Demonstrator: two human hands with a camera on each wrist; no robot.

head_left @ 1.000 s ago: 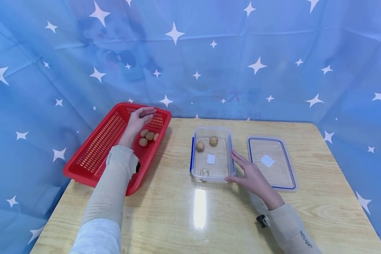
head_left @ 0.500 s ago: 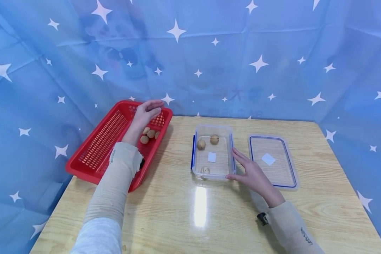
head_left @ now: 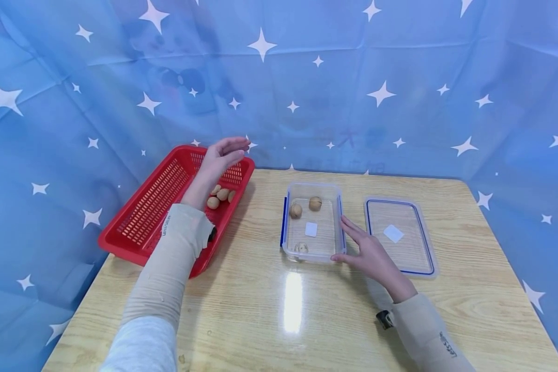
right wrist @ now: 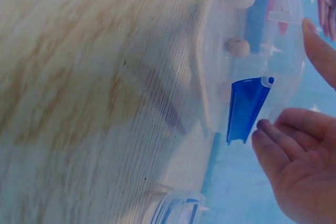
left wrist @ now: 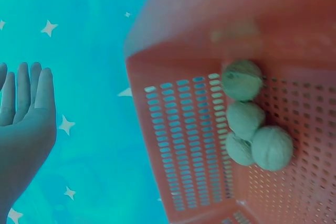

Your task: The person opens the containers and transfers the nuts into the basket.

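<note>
My left hand (head_left: 222, 157) is raised over the far right corner of a red plastic basket (head_left: 144, 212). Nothing shows in its grasp; in the left wrist view the fingers of the left hand (left wrist: 26, 114) look straight. Several walnuts (left wrist: 272, 148) lie together on the basket floor. At the middle of the table stands a lidless clear plastic container (head_left: 325, 235) holding 3 walnuts (head_left: 314, 203), one seen through its near wall. My right hand (head_left: 369, 257) rests against its right side, thumb at the near corner, the other fingers extended beside the blue clip (right wrist: 247, 109).
A clear lid (head_left: 409, 250) with a blue seal lies flat on the wooden table (head_left: 242, 310), right of the container and behind my right hand. A blue star-patterned curtain (head_left: 288, 77) rises along the back and both sides.
My left hand has risen toward the back right, from inside the basket's far end to its far corner. The right hand keeps its place on the container. The head view has shifted slightly.
</note>
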